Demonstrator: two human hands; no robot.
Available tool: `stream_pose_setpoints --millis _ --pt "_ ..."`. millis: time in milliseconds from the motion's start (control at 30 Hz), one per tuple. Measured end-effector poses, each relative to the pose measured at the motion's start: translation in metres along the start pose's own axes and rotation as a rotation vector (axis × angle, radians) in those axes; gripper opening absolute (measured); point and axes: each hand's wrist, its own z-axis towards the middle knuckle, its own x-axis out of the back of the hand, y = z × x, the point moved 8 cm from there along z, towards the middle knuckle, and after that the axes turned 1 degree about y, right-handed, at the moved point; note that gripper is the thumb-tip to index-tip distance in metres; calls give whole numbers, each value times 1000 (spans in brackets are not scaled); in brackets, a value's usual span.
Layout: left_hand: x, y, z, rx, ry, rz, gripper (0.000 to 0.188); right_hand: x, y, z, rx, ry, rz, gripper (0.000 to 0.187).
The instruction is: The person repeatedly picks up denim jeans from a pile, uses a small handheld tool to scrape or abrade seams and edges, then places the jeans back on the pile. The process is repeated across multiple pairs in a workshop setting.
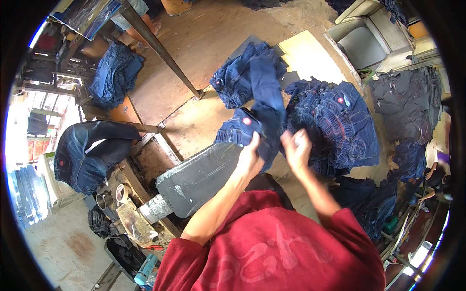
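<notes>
A pair of dark blue jeans (268,127) with a round red-and-white tag hangs in front of me, one leg trailing away over the pile behind. My left hand (250,156) is closed on its waist end, just below the tag. Right of the jeans, my right hand (297,145) has its fingers curled in; it is slightly blurred, and what it pinches, if anything, cannot be made out. Beyond lies a pile of jeans (232,80) on the floor. Close to my right hand sits another heap of elastic-waisted jeans (340,123), also bearing a round tag.
A black padded board (199,182) extends left under my left forearm. Jeans drape over a stand (92,150) at left, near a tape roll (122,193). A metal table leg (162,51) stands ahead. Dark garments (405,102) and a wooden cabinet (364,43) line the right.
</notes>
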Motion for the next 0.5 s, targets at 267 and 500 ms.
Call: stream_pose_setpoints --millis 267,500 --pt "25 95 -49 -266 9 -239 57 -73 -41 -90 381 -471 -385 20" --pt "124 192 -163 -277 236 23 57 -152 -117 -193 197 -1055 -56 20"
